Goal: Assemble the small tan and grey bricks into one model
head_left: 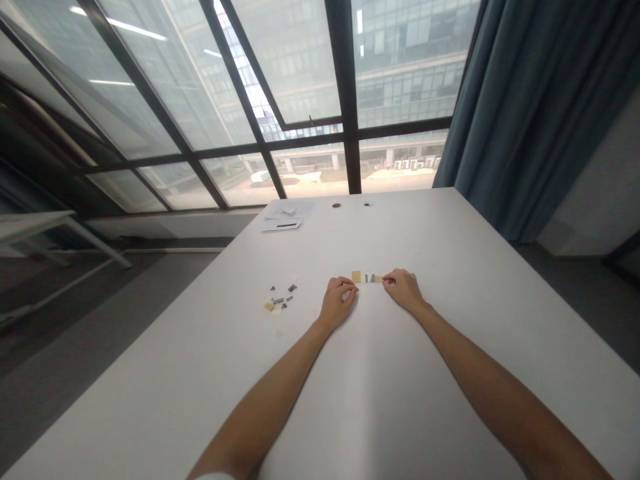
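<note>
Head view: a row of small pieces (373,279) between left hand (340,301) and right hand (404,288), on the white counter (340,241).
I note the yellow plate (356,276) just beside the left fingertips, grey bits to its right, then a tan piece (379,279) at the right fingertips. Both hands half curled, thumbs near fingers; I can't tell whether either grips anything. Scattered parts (279,301) lie left of the left hand, well apart.
</note>
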`<state>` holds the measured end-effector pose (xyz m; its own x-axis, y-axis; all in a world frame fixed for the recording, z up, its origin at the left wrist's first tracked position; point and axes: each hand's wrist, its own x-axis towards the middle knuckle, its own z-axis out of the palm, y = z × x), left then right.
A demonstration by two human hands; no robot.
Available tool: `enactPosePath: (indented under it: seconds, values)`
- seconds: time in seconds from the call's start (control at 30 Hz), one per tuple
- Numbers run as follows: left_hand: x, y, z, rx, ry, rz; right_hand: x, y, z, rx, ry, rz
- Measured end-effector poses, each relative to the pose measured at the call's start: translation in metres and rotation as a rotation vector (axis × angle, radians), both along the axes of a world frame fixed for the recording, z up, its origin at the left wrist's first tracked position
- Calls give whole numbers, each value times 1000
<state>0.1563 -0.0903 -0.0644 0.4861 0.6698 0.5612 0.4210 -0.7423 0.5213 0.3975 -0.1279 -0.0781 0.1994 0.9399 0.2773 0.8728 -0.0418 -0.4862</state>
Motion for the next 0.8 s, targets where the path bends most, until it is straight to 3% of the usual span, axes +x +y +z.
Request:
enactPosePath:
  seconds: [0.8]
  values:
    - [1, 0, -1, -18, 13, 4, -1, 2, 0, 7, 1, -3]
